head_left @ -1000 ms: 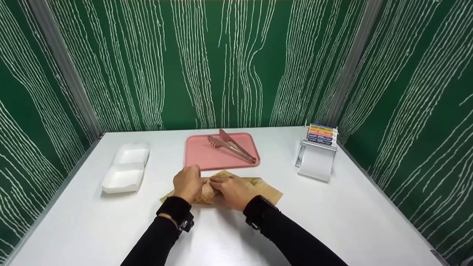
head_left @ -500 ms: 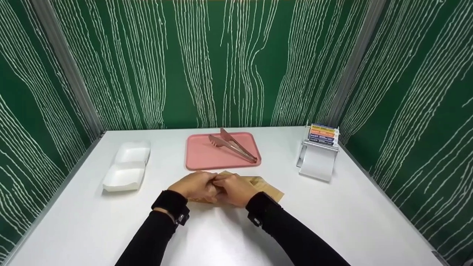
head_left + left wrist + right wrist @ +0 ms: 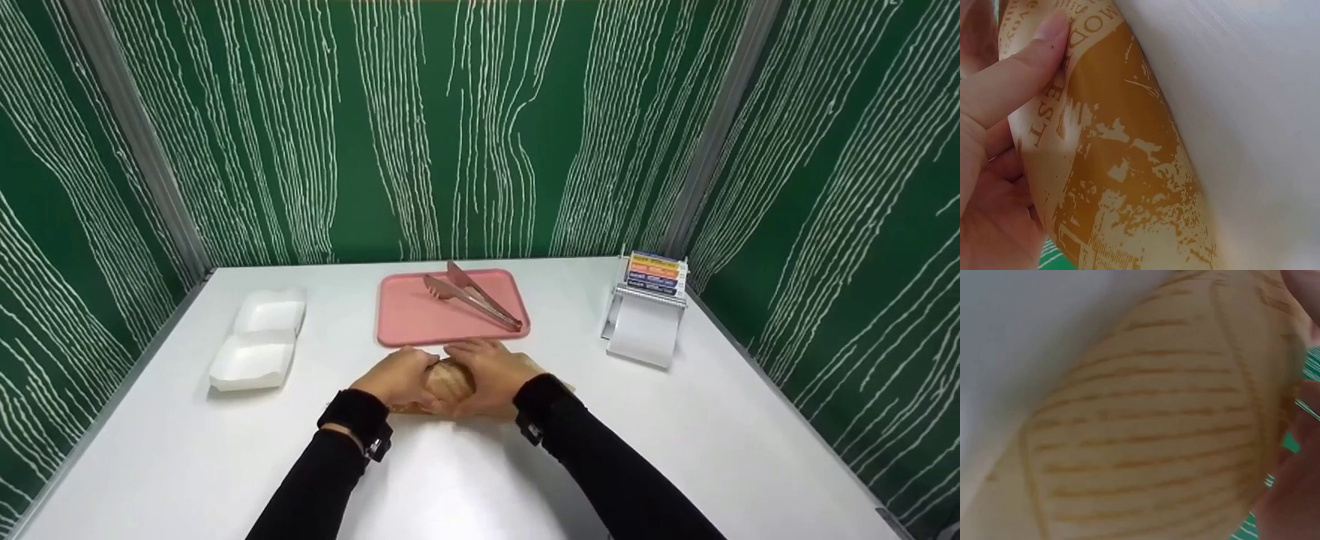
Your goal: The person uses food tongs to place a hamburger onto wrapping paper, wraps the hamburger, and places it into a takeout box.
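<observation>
Evidently the printed paper [image 3: 1123, 163] is the thing in hand: it bulges into a rounded lump [image 3: 448, 380] low in the middle of the head view, just above or on the bench [image 3: 157, 457]; I cannot tell which. What lies inside is hidden too.

The left hand [image 3: 403, 379] cups the lump from 9 o'clock, its thumb pressing the lettered face and its other fingers tucked behind. The right hand [image 3: 491, 375] wraps it from 3 o'clock, thumb and fingers curved about it, though its wrist view is blurred.

The likeliest trouble is a fold springing loose, should either thumb lift before the sheet is creased. Too hard a squeeze could tear the paper or flatten whatever it covers.

At 12 o'clock, just beyond the hands, lies a pink tray [image 3: 409, 319] bearing tongs [image 3: 480, 301], hinge end towards 5 o'clock; a careless push forward might knock it. Farther out, an opened white carton [image 3: 251, 364] sits between 9 and 10, and a metal-framed holder [image 3: 649, 297] with a hanging white sheet [image 3: 643, 334] at 2.
</observation>
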Tool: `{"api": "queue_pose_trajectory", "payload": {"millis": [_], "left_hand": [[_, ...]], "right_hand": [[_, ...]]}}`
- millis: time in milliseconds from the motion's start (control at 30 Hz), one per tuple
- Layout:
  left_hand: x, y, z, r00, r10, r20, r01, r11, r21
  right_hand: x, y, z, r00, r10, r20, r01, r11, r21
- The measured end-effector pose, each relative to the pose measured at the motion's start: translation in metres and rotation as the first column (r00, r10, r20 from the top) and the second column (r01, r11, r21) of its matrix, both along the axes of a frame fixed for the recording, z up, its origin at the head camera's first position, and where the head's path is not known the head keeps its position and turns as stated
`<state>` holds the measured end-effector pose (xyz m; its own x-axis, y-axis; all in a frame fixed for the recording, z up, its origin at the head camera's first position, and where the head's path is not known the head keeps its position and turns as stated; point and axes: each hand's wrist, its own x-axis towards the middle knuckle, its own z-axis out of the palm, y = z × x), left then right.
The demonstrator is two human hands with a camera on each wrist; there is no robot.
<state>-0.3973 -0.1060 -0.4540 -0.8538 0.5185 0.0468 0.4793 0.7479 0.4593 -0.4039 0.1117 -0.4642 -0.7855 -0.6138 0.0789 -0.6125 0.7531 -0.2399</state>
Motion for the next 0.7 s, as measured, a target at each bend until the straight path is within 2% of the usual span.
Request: {"api": "queue_pose_trajectory", "payload": {"millis": [100, 200, 300, 367, 467, 533, 700], "left_hand": [[-0.002, 0.000, -0.003, 1.000, 0.016, 0.009, -0.016, 1.000, -0.010], [-0.003, 0.001, -0.005, 1.000, 0.012, 0.004, -0.012, 1.000, -0.011], [-0.003, 0.003, -0.004, 1.000, 0.011, 0.011, -0.011, 1.000, -0.006], [-0.003, 0.004, -0.004, 1.000, 0.021, 0.001, -0.021, 1.000, 0.000], [-0.001, 0.002, -0.004, 0.998, 0.049, -0.031, -0.048, 0.999, 0.014], [0.000, 0.000, -0.006, 0.996, 0.050, -0.073, -0.048, 0.998, 0.027], [0.002, -0.005, -0.015, 0.992, 0.041, -0.116, -0.031, 0.996, 0.086]], "right_hand": [[-0.002, -0.004, -0.007, 1.000, 0.025, -0.020, -0.023, 0.995, 0.096], [-0.001, -0.009, -0.012, 0.993, 0.034, -0.110, -0.018, 0.990, 0.137], [0.003, -0.014, -0.010, 0.969, 0.046, -0.243, -0.017, 0.992, 0.123], [0.008, -0.017, -0.008, 0.953, 0.060, -0.297, -0.029, 0.994, 0.107], [0.015, -0.020, -0.004, 0.948, 0.076, -0.310, -0.047, 0.994, 0.101], [0.017, -0.021, -0.003, 0.949, 0.086, -0.304, -0.057, 0.993, 0.103], [0.016, -0.021, -0.007, 0.949, 0.117, -0.291, -0.098, 0.992, 0.080]]}}
